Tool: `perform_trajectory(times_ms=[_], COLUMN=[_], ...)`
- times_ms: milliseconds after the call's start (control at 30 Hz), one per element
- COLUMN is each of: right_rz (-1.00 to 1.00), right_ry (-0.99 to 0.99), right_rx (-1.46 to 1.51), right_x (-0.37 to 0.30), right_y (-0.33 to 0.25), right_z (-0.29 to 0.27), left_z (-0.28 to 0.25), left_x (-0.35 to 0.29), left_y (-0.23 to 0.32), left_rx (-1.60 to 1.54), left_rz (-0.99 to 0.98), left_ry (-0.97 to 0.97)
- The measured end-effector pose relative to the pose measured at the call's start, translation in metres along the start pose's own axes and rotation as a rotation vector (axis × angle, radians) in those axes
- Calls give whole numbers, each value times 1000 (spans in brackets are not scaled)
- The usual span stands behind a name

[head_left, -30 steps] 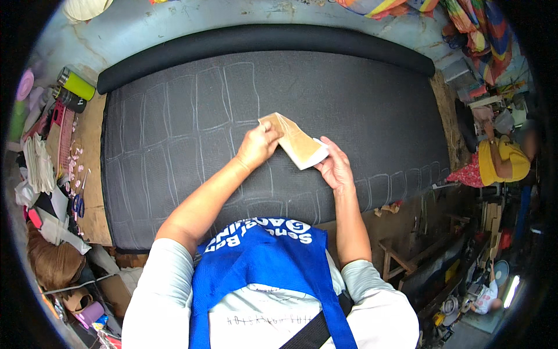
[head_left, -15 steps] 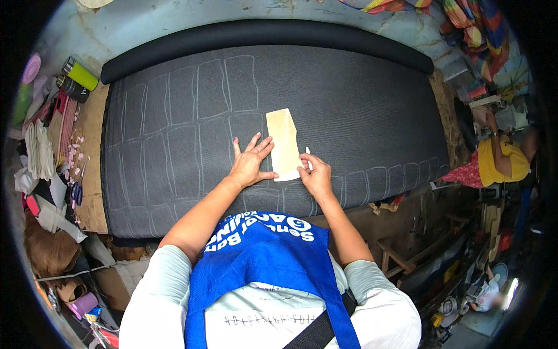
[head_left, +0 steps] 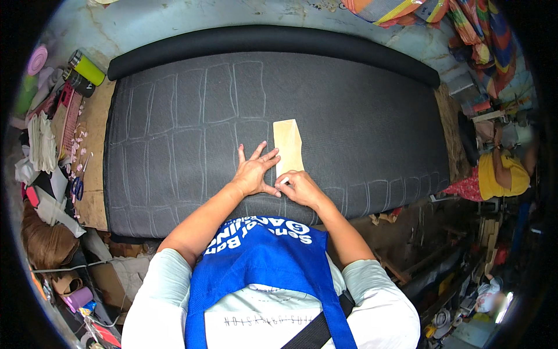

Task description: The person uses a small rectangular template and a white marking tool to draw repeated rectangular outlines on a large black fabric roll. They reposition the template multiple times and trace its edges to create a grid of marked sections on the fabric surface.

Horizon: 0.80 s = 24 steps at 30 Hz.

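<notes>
A pale tan paper pattern (head_left: pixel 288 142), long with a slanted upper right corner, lies on dark grey fabric (head_left: pixel 366 122) spread over the table. My left hand (head_left: pixel 252 175) rests with fingers spread, the fingertips touching the pattern's left edge and the thumb near its lower end. At that lower end, partly covering it, my right hand (head_left: pixel 302 189) pinches a short white stick of chalk (head_left: pixel 284 181). White outlines (head_left: pixel 203 96) of similar long shapes run in rows across the left part of the fabric and along its near edge.
A thick fabric roll (head_left: pixel 279 39) spans the table's far edge. At left are blue-handled scissors (head_left: pixel 77 189), pink scraps, a stack of white cloth (head_left: pixel 42 141) and a green bottle (head_left: pixel 86 68). A person in a yellow top (head_left: pixel 501 176) is at the right.
My right hand has moved left and nearer, from the pattern's right edge to its lower end, with the chalk. My left hand stays on the pattern's left edge. The whole view has shifted slightly.
</notes>
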State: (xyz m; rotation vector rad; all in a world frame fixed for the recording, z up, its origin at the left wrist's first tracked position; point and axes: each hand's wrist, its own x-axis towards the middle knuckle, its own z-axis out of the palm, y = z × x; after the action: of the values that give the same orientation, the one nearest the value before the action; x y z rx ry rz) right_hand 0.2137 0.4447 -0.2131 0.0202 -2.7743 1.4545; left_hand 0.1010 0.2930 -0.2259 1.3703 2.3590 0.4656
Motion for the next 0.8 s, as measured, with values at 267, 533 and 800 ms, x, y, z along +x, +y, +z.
perform_trajectory(times_ms=[267, 533, 800], right_rz=[66, 83, 214], right_ry=[276, 526, 640], right_rx=[-82, -268, -272], right_x=[98, 135, 119], right_y=[18, 39, 52], right_z=[-15, -16, -40], left_z=[2, -8, -8], left_x=[4, 4, 4], left_y=[4, 8, 9], left_rx=[-12, 8, -26], left_rz=[-59, -44, -71], left_ry=[30, -47, -37])
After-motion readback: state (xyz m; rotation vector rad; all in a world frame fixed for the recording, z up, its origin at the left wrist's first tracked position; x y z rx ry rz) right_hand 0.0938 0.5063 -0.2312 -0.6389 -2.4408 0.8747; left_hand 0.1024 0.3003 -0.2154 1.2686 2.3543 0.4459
